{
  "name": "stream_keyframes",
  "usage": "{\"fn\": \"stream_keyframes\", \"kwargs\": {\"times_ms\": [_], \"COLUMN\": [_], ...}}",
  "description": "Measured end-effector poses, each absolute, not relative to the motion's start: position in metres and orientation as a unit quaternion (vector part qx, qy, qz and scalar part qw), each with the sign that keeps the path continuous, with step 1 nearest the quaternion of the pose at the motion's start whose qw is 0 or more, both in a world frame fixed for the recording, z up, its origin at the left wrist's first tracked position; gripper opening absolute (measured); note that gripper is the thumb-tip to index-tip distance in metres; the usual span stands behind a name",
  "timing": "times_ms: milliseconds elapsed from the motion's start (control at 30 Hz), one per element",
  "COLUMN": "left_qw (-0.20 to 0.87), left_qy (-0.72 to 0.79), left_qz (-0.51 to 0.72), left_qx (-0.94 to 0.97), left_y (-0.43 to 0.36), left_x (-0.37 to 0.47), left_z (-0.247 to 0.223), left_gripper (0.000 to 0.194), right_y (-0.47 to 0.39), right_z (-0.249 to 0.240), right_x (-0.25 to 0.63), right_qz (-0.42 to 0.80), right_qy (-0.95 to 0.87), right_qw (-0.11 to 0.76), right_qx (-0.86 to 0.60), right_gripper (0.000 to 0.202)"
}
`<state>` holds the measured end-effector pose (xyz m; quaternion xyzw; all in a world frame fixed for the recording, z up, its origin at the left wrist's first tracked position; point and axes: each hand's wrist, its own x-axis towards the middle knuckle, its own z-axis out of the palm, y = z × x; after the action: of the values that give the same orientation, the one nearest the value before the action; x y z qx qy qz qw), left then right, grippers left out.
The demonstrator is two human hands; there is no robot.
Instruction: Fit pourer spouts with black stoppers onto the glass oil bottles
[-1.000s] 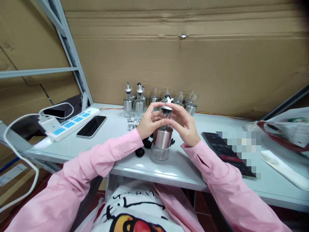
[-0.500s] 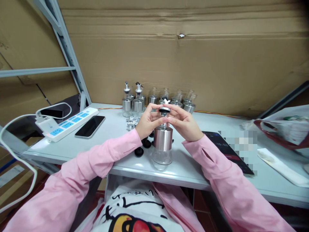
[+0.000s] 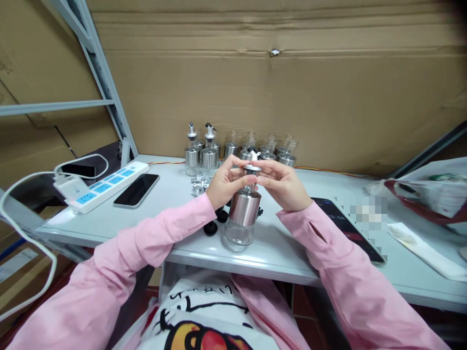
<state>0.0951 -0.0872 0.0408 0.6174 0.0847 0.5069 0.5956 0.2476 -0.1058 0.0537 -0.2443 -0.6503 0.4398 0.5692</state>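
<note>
Near the table's front edge a glass oil bottle with a steel sleeve leans slightly, its top to the right. A pourer cap with a silver spout and a black tip sits at the top of its neck. From the left, my left hand is closed around the neck and cap, thumb on the neck. My right hand is closed on them from the right, fingertips at the cap's rim. Black round caps and silver spout pieces lie left of the bottle, partly hidden by my left hand.
Several similar bottles stand along the back; two at left carry pourers. A power strip with a white cable and a phone lie at left. A tablet, a white strip and a plastic bag are at right.
The bottle has gone from upright to a slight lean, its base shifting left and its top a little right. Both hands have stayed on the neck and cap, moving slightly right.
</note>
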Motion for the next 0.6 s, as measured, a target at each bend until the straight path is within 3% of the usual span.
{"fn": "stream_keyframes", "kwargs": {"times_ms": [600], "left_qw": [0.555], "left_qy": [0.111], "left_qz": [0.544], "left_qx": [0.619], "left_y": [-0.0940], "left_x": [0.0973], "left_z": [0.0332], "left_gripper": [0.049], "right_y": [-0.1052], "right_z": [0.0506], "right_x": [0.2433], "right_qz": [0.434], "right_qy": [-0.643], "right_qw": [0.581], "right_qx": [-0.246], "right_gripper": [0.028]}}
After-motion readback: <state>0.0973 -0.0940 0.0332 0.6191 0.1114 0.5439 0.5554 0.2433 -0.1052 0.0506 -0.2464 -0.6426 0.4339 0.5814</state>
